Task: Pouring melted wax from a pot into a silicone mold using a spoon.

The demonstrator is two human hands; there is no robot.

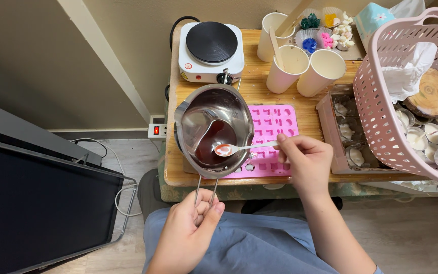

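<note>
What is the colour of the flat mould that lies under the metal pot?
The mould is bright pink, with rows of small shaped hollows. The head view shows it clearly.

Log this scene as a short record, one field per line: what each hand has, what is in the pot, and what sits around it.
Left hand: grips the wire handle of the steel melting pot, holding it tilted over the table edge.
Right hand: holds a white spoon, its bowl inside the pot.
Pot contents: dark red liquid, some in the spoon.
Under the pot: pink silicone mould on the wooden table.
Behind: white hot plate, three paper cups.
Right: pink basket.
</note>
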